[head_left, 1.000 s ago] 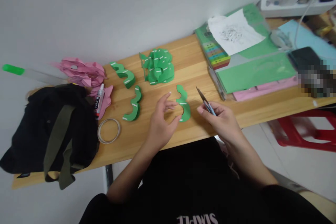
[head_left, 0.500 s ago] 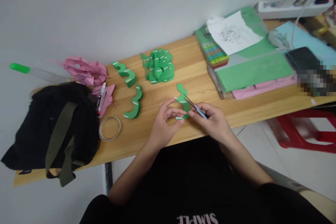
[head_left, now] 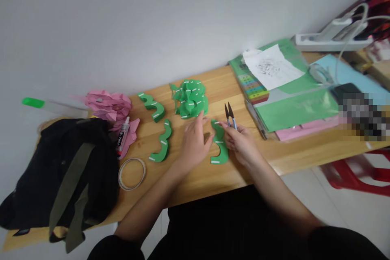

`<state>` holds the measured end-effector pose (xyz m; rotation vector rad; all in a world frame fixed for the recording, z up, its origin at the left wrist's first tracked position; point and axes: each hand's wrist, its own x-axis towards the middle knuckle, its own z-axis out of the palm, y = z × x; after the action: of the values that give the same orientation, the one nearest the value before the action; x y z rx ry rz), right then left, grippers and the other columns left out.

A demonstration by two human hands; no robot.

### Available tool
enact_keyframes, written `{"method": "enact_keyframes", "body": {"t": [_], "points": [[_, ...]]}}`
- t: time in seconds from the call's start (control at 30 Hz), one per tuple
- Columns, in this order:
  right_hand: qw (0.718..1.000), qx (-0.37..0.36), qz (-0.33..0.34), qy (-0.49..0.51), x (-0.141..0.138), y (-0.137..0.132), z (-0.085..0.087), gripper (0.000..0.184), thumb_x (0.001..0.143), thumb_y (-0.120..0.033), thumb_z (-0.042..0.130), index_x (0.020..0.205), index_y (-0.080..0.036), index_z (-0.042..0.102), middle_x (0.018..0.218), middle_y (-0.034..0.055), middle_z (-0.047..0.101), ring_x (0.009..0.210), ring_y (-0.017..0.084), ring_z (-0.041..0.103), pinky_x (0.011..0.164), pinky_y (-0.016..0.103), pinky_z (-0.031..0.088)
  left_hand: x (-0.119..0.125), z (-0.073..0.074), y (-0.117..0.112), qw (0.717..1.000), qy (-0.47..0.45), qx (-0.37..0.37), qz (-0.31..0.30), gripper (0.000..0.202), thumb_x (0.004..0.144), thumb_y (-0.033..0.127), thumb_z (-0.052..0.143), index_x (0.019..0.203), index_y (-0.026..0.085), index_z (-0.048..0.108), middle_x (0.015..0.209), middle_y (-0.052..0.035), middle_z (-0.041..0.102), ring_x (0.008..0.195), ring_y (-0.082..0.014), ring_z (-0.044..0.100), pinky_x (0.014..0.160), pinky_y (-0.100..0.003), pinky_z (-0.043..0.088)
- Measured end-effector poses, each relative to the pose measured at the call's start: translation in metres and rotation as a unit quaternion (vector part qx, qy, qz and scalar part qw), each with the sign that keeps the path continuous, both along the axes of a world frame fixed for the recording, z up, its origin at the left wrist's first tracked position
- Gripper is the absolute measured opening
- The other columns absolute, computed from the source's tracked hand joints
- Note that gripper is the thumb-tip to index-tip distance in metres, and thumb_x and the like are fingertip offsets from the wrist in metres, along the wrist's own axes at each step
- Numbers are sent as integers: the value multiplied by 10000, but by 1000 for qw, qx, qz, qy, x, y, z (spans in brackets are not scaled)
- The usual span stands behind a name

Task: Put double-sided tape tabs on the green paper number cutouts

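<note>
In my right hand (head_left: 241, 143) is a pair of thread snips (head_left: 230, 115), blades pointing up and away and slightly apart. The same hand's fingertips touch the upper edge of a wavy green paper piece (head_left: 222, 153) with short white strips on it. To the left of that piece, my left hand (head_left: 196, 140) has its fingers stretched out and holds nothing. Its fingertips reach the near edge of a pile of green paper pieces (head_left: 191, 99), also striped with white. Two stacks of wavy green pieces, one farther back (head_left: 157, 110) and one nearer (head_left: 163, 146), lie left of my left hand.
On the left are a black bag (head_left: 82, 170), a tape roll (head_left: 132, 174), a glue tube (head_left: 122, 136) and pink paper pieces (head_left: 108, 105). Green sheets (head_left: 298, 107), a pen (head_left: 256, 120) and a crumpled white paper (head_left: 271, 67) lie right. A power strip (head_left: 332, 42) stands behind.
My left hand has left the green piece and moved away towards the pile, its fingers straightening. The snips now point upward in my right hand, which has shifted to the piece's upper end.
</note>
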<state>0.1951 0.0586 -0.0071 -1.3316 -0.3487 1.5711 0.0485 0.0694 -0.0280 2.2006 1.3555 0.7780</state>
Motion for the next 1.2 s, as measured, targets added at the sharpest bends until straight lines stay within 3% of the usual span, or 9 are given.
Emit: {"method": "enact_keyframes", "body": {"t": [0.23,0.53,0.73,0.93,1.1,1.2], "points": [[999,-36,28,9,-1,2,-6,403,588,-378,788,881,-129,665,416,-132,315,354,14,204,362,182,100,6,-12,2,999,24,10,-26,808,857,153,591,1478,163,73,1277,-155,625,1261,-284,533,1029,-519,404],[998,-61,19,-9,-4,5,-4,364,625,-348,762,906,-136,670,422,-129,308,372,25,198,376,196,94,6,-15,1,999,25,9,-23,844,874,171,574,1488,152,-4,1261,-144,642,1277,-274,517,1034,-504,397],[998,-59,9,-15,-4,5,-2,361,630,-343,759,909,-135,661,420,-135,293,369,22,194,369,193,99,7,-14,0,997,56,57,-19,826,877,171,580,1484,138,22,1283,-156,627,1267,-278,530,1014,-467,414],[998,-61,1,-23,-6,4,-5,330,630,-321,744,883,-132,646,405,-130,323,361,20,220,360,181,113,10,-17,-4,988,119,94,-35,653,918,154,478,1462,83,124,1300,-176,612,1247,-248,555,1035,-426,405],[996,-15,-65,-56,-9,-1,-13,334,643,-320,734,910,-145,638,411,-134,318,351,23,238,352,176,131,13,-18,-7,979,165,119,-23,528,947,163,426,1428,62,233,1284,-153,629,1235,-206,562,1031,-374,419],[997,1,-56,-58,-10,-2,-14,341,651,-323,732,928,-145,642,415,-133,318,348,25,251,351,175,146,14,-20,-7,973,191,124,-33,513,945,151,416,1425,53,260,1291,-159,622,1232,-216,560,1038,-374,416]]}}
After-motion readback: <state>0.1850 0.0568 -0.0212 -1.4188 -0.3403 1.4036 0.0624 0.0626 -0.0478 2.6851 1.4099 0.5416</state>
